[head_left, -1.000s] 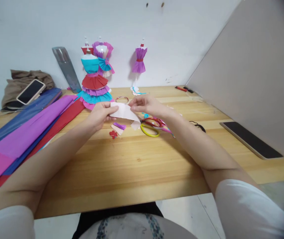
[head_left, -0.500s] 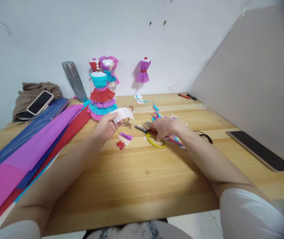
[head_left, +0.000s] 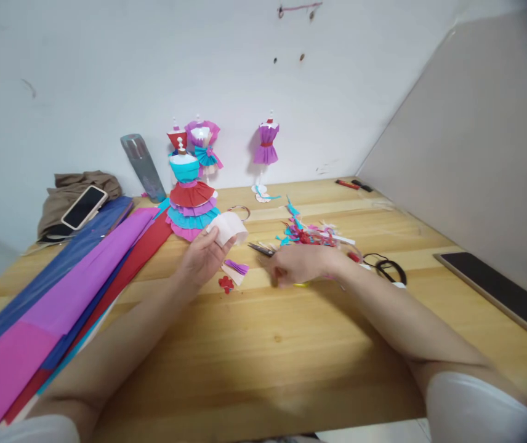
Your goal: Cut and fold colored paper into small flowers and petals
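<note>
Paper, a pale curled strip left of centre, is pinched in closed fingers of the left hand, apart from scissors gripped by the right hand's curled fingers; far left, a tiered dress looks finished.

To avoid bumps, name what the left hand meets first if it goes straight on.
Past the paper it holds, the left hand would probably meet the thin ring first; the hand's height is unclear.

Smooth, pale wood tabletop; matt, crinkled crepe paper rolls; metal scissor blades; glossy bottle
</note>
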Tool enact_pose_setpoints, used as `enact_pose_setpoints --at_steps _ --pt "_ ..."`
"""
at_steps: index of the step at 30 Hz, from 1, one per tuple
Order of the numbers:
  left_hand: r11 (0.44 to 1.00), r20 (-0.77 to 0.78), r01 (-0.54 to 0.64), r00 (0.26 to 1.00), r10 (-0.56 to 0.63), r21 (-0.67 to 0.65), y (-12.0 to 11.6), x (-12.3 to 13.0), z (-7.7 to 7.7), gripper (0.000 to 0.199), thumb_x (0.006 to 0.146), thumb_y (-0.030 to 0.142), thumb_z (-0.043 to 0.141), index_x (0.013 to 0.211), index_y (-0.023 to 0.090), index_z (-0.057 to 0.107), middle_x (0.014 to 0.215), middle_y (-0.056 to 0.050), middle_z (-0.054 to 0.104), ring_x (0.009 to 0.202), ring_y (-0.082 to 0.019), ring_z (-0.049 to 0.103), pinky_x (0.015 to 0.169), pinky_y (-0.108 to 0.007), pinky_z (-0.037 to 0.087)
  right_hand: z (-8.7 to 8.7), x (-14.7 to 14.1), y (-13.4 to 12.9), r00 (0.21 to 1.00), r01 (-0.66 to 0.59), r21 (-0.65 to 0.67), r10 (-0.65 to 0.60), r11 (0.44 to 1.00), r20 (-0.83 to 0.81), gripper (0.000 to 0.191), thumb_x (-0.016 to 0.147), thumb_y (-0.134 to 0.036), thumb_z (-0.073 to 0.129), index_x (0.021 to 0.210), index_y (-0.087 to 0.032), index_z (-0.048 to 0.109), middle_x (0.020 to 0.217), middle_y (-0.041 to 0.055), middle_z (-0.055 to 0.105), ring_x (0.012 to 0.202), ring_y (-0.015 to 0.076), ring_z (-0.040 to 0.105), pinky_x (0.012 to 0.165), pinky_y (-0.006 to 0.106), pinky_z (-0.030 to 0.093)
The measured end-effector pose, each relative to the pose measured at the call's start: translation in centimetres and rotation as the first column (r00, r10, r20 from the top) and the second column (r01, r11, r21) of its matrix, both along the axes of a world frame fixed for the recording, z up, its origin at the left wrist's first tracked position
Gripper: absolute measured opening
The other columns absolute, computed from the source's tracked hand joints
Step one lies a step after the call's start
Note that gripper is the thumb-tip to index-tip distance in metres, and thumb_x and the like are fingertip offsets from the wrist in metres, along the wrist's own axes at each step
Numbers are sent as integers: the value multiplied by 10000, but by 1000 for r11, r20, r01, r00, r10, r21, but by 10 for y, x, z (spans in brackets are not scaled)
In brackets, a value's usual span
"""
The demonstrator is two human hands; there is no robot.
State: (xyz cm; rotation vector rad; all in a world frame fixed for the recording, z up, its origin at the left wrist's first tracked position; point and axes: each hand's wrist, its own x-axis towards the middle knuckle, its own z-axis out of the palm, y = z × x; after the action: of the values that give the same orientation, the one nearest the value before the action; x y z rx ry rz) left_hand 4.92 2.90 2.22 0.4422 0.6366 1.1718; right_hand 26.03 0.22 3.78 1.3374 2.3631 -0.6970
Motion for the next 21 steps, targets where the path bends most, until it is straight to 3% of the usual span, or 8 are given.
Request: enact_pose_setpoints --at_steps 2,4,6,10,14,18,21 --pt "1000 20 9 1000 -8 -21 1 0 -5 466 977 59 445 1407 217 536 1207 -86 737 1006 -156 740 888 -257 599 0 6 2 985 69 148 -91 987 144 161 758 -240 649 859 -146 732 784 97 730 698 233 672 566 280 386" --pt "999 37 13 999 -11 -48 1 1 -9 436 973 75 477 1379 210 559 1208 -86 737 1030 -173 736 870 -269 610 -3 13 8 959 130 175 -169 976 228 167 738 -243 657 859 -150 726 790 112 726 708 252 678 563 287 381" --pt "996 44 20 999 -16 -85 1 4 -9 405 970 80 486 1343 202 584 1196 -93 741 1029 -189 737 823 -276 623 -7 20 16 955 135 152 -169 979 245 251 677 -261 726 907 -160 719 847 109 733 774 269 690 573 284 383" --pt "996 62 -2 998 8 -89 3 20 5 384 976 74 454 1312 190 601 1168 -103 749 995 -192 745 779 -270 627 -14 24 23 972 113 139 -138 984 189 409 660 -265 745 1054 -179 672 962 98 729 869 268 689 599 277 382" --pt "996 78 -63 995 68 -62 15 39 26 369 977 53 429 1295 126 601 1138 -124 748 966 -178 749 789 -237 617 -14 26 23 986 125 153 -141 980 95 370 733 -251 673 1090 -172 616 915 103 714 773 233 658 572 273 360" --pt "992 97 -86 991 95 -89 30 51 39 315 979 69 435 1220 129 629 1144 -114 739 1035 -182 729 828 -237 620 -2 34 21 984 174 252 -177 952 -12 292 852 -296 570 1106 -151 585 897 114 693 746 205 606 599 270 349" --pt "989 80 -114 989 122 -97 39 57 41 273 967 55 454 1136 154 644 1203 -92 714 1133 -179 690 878 -249 615 14 48 18 968 250 248 -243 936 -57 370 840 -314 591 1166 -144 550 884 98 668 711 183 561 599 263 351"
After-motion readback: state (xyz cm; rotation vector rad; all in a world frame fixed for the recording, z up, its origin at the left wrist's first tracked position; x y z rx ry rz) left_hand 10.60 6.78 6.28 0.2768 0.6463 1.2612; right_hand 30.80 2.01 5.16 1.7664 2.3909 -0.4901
